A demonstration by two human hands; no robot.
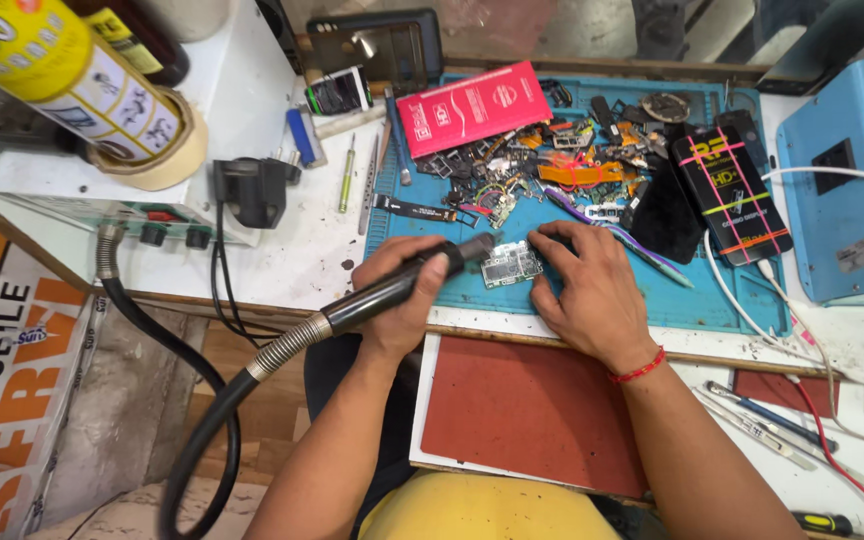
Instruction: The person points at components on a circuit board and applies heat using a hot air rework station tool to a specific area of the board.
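While a small green circuit board (512, 266) lies on the near edge of the blue work mat (722, 300), both hands work at it. The left hand (407, 285) is wrapped shut around the dark handle of a hot-air wand (402, 282), whose nozzle points at the board's left end; a ribbed metal collar and thick black hose (202, 430) trail from the handle down past the tabletop edge. The right hand (592, 290) lies palm down just right of the board, fingers loosely bent and fingertips touching the board's right side and the mat (a red thread circles that wrist). Behind the board, a heap of small phone parts and orange flex cables (562, 160) covers the middle of the mat, with a pink flat package (474, 105) leaning at its far edge and a black package with bright stripes (732, 195) to the right. Further right stands a light blue machine (847, 175). At far left, a yellow spray can (52, 70) rests on a white box.
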